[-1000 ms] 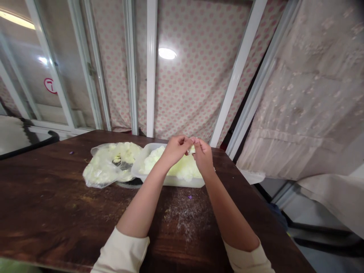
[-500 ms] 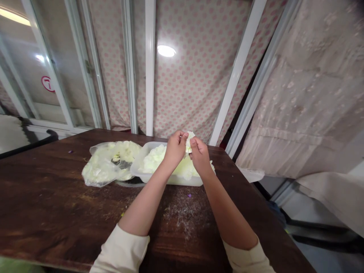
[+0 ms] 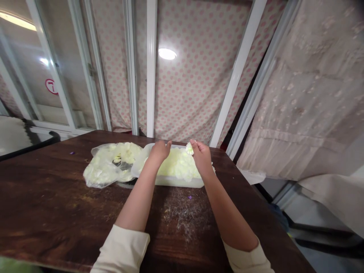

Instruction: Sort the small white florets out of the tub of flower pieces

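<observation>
A pale yellow-white flower-like piece (image 3: 189,148) is pinched between the thumb and fingers of my right hand (image 3: 200,154), above the right part of a white plastic tub (image 3: 179,182). Similar pale pieces (image 3: 184,165) fill the tub. My left hand (image 3: 160,151) is over the tub's left part, fingers curled together; whatever they hold, if anything, is hidden. Left of the tub lies a clear plastic bag (image 3: 99,170) with more pale pieces, its edge touching the tub.
The dark wooden table (image 3: 57,204) bears pale crumbs and a small purple bit (image 3: 189,197) in front of the tub. Behind it stand framed glass panels with a dotted curtain (image 3: 193,76). A lace curtain (image 3: 298,113) hangs at the right.
My left hand has moved left and down, away from the pale piece and my right hand. The piece stays in my right hand, which is slightly lower.
</observation>
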`<state>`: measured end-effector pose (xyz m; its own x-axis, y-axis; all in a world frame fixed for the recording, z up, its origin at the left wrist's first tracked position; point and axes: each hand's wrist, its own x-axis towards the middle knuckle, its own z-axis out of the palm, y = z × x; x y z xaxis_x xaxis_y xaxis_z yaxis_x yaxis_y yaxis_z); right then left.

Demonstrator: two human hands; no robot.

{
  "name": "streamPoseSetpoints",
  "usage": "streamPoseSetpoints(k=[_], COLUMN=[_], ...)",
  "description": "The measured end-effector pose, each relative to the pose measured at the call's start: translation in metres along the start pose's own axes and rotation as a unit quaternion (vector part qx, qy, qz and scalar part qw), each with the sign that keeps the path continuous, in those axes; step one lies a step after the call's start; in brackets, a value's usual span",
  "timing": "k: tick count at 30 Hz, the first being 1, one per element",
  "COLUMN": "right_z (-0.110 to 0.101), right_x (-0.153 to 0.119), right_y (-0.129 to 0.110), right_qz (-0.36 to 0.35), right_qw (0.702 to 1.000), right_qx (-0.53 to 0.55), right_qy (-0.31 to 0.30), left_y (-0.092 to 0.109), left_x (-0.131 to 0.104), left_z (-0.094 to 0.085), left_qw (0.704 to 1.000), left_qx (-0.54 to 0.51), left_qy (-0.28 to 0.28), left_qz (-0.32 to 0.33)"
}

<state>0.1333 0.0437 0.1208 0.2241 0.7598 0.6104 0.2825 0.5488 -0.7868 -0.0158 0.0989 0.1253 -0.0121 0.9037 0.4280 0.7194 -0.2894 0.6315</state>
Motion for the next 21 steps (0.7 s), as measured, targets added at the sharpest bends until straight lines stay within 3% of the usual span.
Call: streamPoseSetpoints(k=[2,4,6,8,11,14,16,19,21], right_z=[0.000,0.001,0.002,0.002,0.003,0.005,0.006,0.006,0.005], right_x=[0.000,0.001,0.002,0.003,0.003,0.000,-0.003,-0.005,-0.004], right_y=[0.001,0.002,0.005,0.009,0.010,0.004,0.000,-0.004,-0.003], right_qz=[-0.001,-0.002,0.001,0.010,0.022,0.013,0.000,-0.017,-0.022], right_qw=[1.000,1.000,1.000,1.000,0.999,0.997,0.995,0.996,0.998], right_qx=[-0.001,0.003,0.012,0.024,0.046,0.065,0.062,0.038,0.018], right_qy=[-0.001,-0.007,-0.007,-0.001,-0.006,-0.049,-0.076,-0.079,-0.059], left_y=[0.011,0.027,0.041,0.051,0.055,0.053,0.050,0.043,0.037], left_x=[-0.008,-0.018,-0.027,-0.032,-0.032,-0.028,-0.026,-0.023,-0.021], left_z=[-0.005,-0.010,-0.012,-0.010,-0.002,0.003,0.001,-0.004,-0.007], left_qw=[0.993,0.962,0.931,0.927,0.925,0.933,0.954,0.988,0.995], left_qx=[-0.094,-0.222,-0.280,-0.299,-0.342,-0.337,-0.281,-0.116,-0.035], left_qy=[-0.049,-0.133,-0.196,-0.165,-0.103,-0.069,-0.023,0.061,0.065], left_qz=[0.045,0.092,0.131,0.154,0.128,0.102,0.098,0.082,0.063])
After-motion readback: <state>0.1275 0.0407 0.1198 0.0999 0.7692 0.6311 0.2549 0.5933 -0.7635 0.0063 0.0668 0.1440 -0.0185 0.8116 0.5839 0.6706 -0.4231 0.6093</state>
